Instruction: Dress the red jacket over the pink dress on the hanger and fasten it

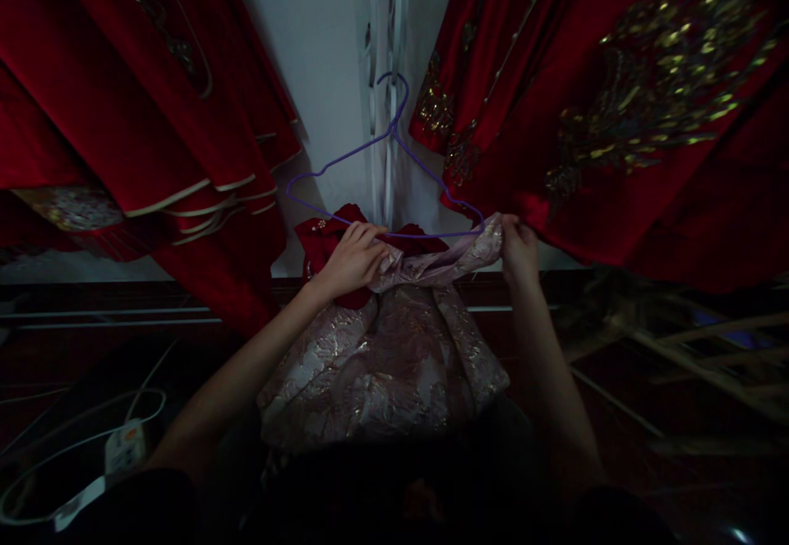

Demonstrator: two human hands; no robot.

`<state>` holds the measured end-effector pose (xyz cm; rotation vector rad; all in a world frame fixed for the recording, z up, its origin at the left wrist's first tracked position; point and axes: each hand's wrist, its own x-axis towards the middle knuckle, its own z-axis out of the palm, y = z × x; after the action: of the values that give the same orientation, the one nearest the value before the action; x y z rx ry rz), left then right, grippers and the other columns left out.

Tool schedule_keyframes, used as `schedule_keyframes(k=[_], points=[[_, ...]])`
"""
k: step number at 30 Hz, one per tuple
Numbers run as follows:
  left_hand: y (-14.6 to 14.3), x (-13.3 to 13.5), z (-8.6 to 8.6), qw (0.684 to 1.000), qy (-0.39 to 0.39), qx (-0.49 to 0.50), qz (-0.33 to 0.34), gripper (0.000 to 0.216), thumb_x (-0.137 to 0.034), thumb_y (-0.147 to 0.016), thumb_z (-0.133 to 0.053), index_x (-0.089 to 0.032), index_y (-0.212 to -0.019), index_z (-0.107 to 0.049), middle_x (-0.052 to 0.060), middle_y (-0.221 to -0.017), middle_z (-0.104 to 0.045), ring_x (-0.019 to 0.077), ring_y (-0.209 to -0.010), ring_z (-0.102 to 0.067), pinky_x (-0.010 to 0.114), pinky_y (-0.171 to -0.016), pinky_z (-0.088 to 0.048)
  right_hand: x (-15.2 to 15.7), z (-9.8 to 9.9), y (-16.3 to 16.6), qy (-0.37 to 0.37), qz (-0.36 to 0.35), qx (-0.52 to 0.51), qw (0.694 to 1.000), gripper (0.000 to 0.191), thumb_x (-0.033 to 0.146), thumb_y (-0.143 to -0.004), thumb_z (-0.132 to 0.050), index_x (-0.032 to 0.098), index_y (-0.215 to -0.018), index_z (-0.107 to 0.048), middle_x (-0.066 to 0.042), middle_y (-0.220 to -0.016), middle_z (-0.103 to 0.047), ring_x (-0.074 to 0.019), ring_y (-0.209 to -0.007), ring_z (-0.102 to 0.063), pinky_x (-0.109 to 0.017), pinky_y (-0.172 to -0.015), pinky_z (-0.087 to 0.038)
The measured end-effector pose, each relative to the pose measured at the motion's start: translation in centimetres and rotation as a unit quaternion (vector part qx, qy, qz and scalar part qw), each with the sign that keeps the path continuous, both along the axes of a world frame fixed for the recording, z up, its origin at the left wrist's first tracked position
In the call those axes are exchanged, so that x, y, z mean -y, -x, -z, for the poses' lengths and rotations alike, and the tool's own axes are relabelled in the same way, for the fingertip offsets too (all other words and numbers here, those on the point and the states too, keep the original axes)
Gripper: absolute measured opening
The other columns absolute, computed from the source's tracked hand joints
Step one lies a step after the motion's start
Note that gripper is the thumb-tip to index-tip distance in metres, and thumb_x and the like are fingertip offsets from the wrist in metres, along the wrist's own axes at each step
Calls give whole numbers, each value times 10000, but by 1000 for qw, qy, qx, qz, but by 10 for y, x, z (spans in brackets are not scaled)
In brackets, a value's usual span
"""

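A purple wire hanger (351, 152) stands upright in front of me, its hook at the top. Over its lower right part hangs the waist of a pale pink brocade garment (419, 364) with a shiny raised pattern, which spreads down over my lap. My right hand (519, 245) pinches the garment's edge by the hanger's right corner. My left hand (354, 259) is closed on the gathered pink cloth under the hanger's bottom bar; its fingertips are partly hidden. Behind it shows a dark red cloth piece (317, 242) with small pearl-like ornaments.
Red garments with gold trim (185, 117) hang at the left, and a red garment with gold sequins (666, 76) hangs at the right. A white wall (320, 52) with metal poles stands behind. A power strip (125, 446) with a white cable lies lower left; a wooden frame (690, 364) stands right.
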<state>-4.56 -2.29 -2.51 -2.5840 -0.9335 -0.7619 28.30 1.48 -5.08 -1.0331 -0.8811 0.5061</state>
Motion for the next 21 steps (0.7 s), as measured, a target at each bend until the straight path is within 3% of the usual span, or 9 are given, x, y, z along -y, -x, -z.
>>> schedule_keyframes(k=[3, 9, 15, 21], points=[[-2, -1, -1, 1000, 10, 8, 8, 216, -251, -890, -476, -186, -940, -676, 101, -1264, -548, 265, -1135, -466, 477, -998, -377, -6, -2, 7, 6, -11, -22, 1000, 339, 486, -673, -673, 185, -813, -607, -14, -813, -647, -144, -737, -616, -325, -764, -507], [-14, -1, -4, 1000, -1, -7, -10, 238, -245, -907, -438, -168, -929, -662, 95, -1226, -577, 258, -1084, -484, 457, -996, -377, -10, -20, 18, -43, 51, 111, 992, 307, 490, -784, -581, 197, -873, -604, -33, -878, -654, -172, -838, -624, -359, -822, -498], [1, 2, -7, 999, -11, -8, -29, 243, -237, -910, -436, -169, -975, -659, 100, -1179, -601, 252, -1070, -491, 458, -997, -377, -3, -10, 4, -35, 81, 111, 990, 340, 515, -786, -560, 189, -872, -605, -38, -845, -644, -168, -771, -610, -353, -765, -502], [9, 0, -7, 1000, -15, -4, -26, 243, -232, -917, -430, -169, -968, -660, 83, -1167, -609, 237, -1064, -491, 442, -1018, -370, -5, -12, -2, -26, 41, 110, 993, 350, 517, -764, -591, 186, -876, -610, -37, -807, -632, -163, -713, -595, -341, -709, -500]])
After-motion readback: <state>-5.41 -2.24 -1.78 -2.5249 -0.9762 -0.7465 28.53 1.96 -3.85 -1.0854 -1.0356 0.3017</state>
